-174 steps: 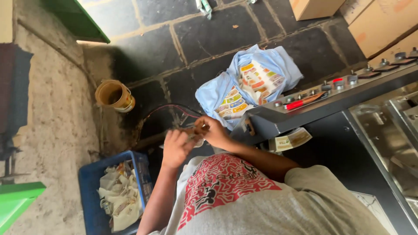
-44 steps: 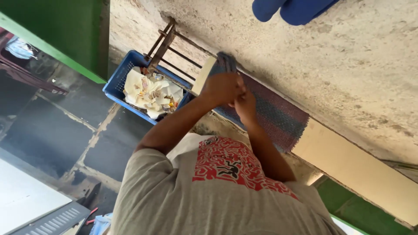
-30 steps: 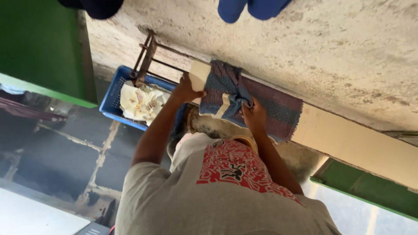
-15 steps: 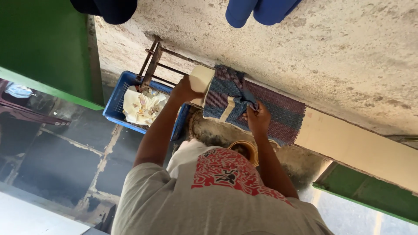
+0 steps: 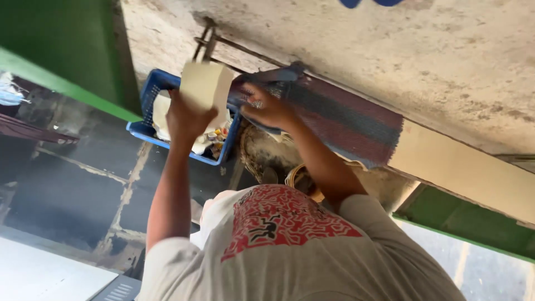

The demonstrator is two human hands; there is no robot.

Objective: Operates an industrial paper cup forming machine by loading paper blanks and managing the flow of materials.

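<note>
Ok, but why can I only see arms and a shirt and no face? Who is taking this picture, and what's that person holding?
There is no machine here, just a person working with two bare hands. The camera sits on that person's head and looks down, so you see what they see: their own grey shirt with a red print at the bottom and both arms reaching away from it.

The left hand holds a pale, cream-coloured block up in the air. The right hand lies on the end of a woven mat with red and dark stripes. I cannot tell whether it is gripping it.

Under the left hand stands a blue plastic crate with pale crumpled things inside. Next to it is a round, brownish basket. The ground is rough concrete.
</note>
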